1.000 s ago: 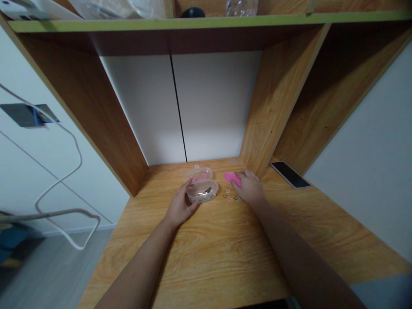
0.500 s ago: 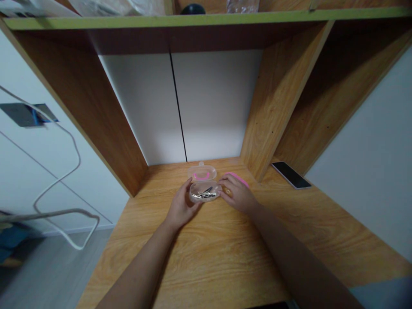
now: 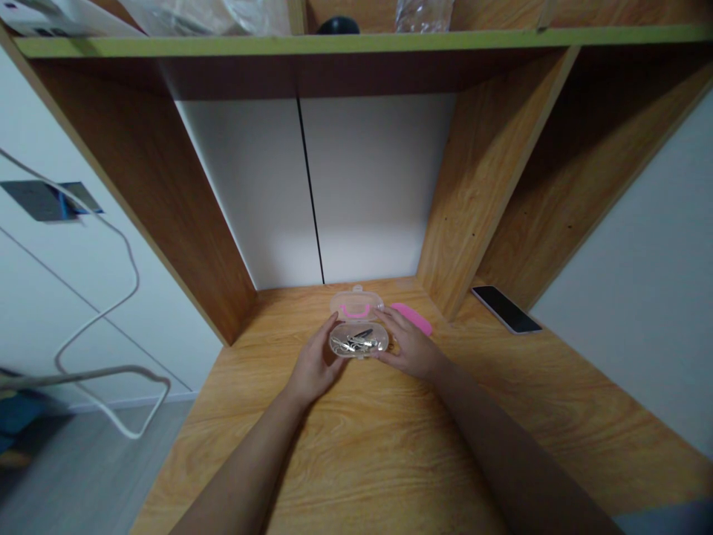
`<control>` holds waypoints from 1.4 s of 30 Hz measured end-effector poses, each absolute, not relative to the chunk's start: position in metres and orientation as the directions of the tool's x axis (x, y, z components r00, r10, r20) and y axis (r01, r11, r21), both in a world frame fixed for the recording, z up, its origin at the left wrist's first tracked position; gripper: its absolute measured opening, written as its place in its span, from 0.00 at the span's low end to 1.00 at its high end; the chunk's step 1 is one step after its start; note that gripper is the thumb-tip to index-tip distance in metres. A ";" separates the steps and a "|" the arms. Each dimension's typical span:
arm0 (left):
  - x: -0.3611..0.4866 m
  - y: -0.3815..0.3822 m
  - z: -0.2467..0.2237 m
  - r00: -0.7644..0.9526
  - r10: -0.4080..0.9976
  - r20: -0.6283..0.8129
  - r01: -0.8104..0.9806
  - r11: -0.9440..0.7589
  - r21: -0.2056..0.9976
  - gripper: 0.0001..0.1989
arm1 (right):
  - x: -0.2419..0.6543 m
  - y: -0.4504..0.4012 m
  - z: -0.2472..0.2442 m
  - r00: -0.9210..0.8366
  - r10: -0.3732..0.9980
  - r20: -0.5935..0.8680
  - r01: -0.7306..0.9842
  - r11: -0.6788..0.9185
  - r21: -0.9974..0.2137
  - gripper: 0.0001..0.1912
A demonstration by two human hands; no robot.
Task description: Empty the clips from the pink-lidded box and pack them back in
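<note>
I see the box (image 3: pixel 356 355) betw. my L hand (image 3: pixel 312 365) and R hand (image 3: pixel 415 349), equally near, its long axis L-to-R; both, half-curled, seem to hold its ends.

Looks like clear, glossy plastic in the case (image 3: pixel 359 355) and its lid (image 3: pixel 356 299), opaque pink plastic in the handle (image 3: pixel 355 316), and shiny metal in some of the small pieces (image 3: pixel 353 343) inside. Reads as smooth and matt on the pink oval piece (image 3: pixel 412 318), as wood grain with a soft sheen on the desktop (image 3: pixel 356 446), as dark gloss on the phone (image 3: pixel 506 309), and as crinkled, see-through plastic on the bag (image 3: pixel 206 16)
</note>
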State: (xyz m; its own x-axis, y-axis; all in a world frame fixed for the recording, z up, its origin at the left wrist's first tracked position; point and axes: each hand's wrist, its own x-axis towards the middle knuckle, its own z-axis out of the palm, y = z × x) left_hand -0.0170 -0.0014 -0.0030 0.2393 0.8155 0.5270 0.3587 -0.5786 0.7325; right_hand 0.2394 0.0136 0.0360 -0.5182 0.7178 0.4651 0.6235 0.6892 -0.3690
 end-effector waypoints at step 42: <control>-0.036 -0.006 0.018 0.493 0.684 0.538 0.334 -0.719 0.609 0.32 | 0.238 0.005 0.032 -0.479 0.314 0.820 0.634 0.770 0.075 0.13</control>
